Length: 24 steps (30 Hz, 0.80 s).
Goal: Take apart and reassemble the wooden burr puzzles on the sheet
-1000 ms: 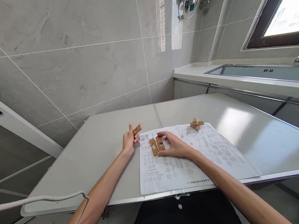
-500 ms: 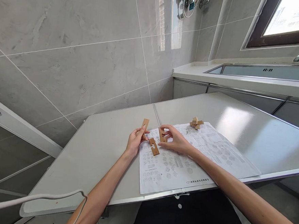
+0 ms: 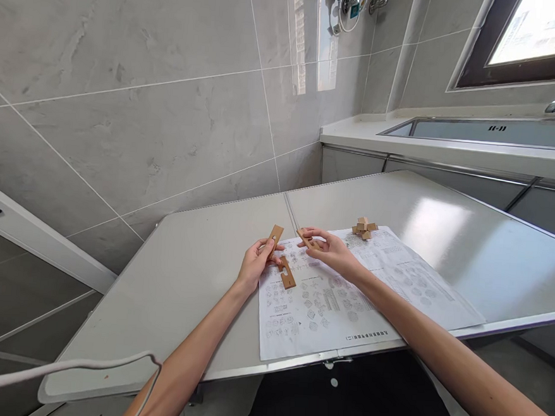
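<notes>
Between the thumb and fingers of my left hand (image 3: 255, 261) is a flat wooden puzzle piece (image 3: 276, 234) with a cut-out, tilted upward. My right hand (image 3: 332, 252) grips another slotted wooden puzzle piece (image 3: 306, 240), partly covered by the fingers, just above the sheet. A third puzzle piece (image 3: 288, 276) with a notched slot lies on the printed instruction sheet (image 3: 340, 326), close to my left fingertips. Farther back, an assembled wooden burr puzzle (image 3: 364, 228) sits at the sheet's far edge.
The pale folding table (image 3: 197, 272) has a seam near its middle and stands against a grey tiled wall (image 3: 170, 118). A white cable (image 3: 71, 366) crosses the lower left. Behind on the right is a counter with a sink (image 3: 482, 130).
My right hand has lifted its puzzle piece and turned it flatter, shifting slightly right. My left hand and its piece have moved a little right, nearer the piece on the sheet.
</notes>
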Tool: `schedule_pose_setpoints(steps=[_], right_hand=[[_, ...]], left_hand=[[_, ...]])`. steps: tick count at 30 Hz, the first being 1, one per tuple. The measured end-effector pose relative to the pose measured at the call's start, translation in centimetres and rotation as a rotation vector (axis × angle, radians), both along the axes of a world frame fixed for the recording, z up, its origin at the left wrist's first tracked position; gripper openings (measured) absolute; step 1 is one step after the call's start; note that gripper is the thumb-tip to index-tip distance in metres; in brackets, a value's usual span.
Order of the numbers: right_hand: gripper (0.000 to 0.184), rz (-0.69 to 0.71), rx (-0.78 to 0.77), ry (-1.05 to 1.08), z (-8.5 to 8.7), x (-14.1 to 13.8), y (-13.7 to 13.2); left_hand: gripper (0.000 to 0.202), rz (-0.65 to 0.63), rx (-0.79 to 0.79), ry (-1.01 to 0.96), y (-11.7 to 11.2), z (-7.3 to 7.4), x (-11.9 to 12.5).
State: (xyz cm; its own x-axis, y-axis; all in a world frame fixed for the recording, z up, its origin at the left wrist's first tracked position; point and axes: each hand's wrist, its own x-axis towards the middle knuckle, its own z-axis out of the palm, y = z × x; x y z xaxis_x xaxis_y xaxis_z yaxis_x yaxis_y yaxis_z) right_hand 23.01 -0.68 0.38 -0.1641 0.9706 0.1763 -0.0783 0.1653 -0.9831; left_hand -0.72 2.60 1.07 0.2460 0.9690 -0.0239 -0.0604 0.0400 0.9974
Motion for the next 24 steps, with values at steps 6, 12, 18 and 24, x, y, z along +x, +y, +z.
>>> schedule_pose_setpoints(steps=[6,12,18,24], right_hand=[[0.047,0.032,-0.063,0.034,0.3,0.0,-0.1],[0.054,0.114,-0.052,-0.007,0.4,-0.1,-0.1],[0.051,0.175,-0.078,-0.046,0.6,-0.2,-0.3],[0.050,0.221,-0.092,-0.106,0.6,-0.2,-0.4]], left_hand=[[0.046,-0.008,0.006,0.013,0.0,0.0,0.2],[0.042,-0.051,0.067,-0.013,-0.1,-0.3,0.3],[0.040,-0.139,0.147,0.028,-0.3,-0.5,0.6],[0.043,-0.182,0.182,0.107,-0.9,-0.4,1.1]])
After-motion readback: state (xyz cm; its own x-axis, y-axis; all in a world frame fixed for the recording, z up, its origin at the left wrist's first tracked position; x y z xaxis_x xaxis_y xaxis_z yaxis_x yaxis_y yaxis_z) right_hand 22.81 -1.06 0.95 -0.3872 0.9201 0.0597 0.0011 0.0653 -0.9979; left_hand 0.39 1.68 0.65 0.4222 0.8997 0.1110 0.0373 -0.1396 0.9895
